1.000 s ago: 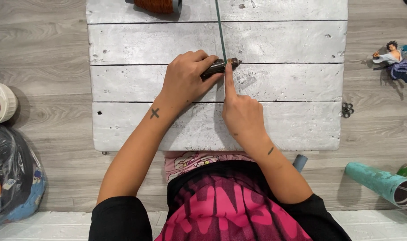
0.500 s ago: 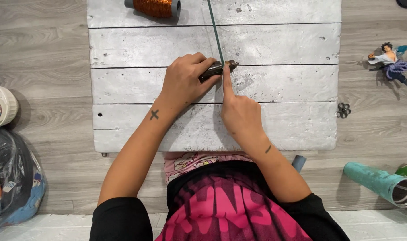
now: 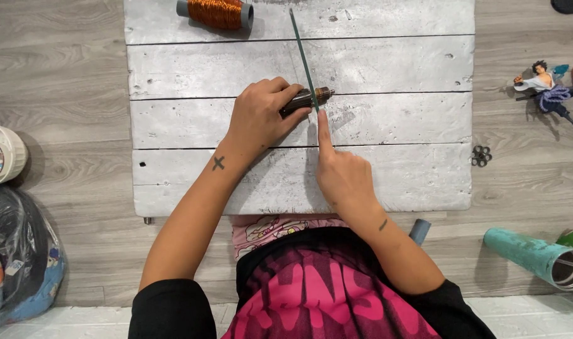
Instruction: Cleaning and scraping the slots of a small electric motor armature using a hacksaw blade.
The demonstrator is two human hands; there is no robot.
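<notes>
Green rod (image 3: 303, 56) could slip, since the left hand (image 3: 258, 119) gripped only the dark tool (image 3: 305, 99) while the right hand's (image 3: 344, 179) fingertip (image 3: 322, 118), holding nothing, merely pinned it.

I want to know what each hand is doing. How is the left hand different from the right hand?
The left hand is curled in a fist around a dark tool handle, while the right hand holds nothing. The left hand's fingers are all folded, but the right hand sticks one finger straight out, its tip right by the thin green strip. The left wrist has a small cross mark; the right forearm has a short dark mark. Both are over the white wooden board.
</notes>
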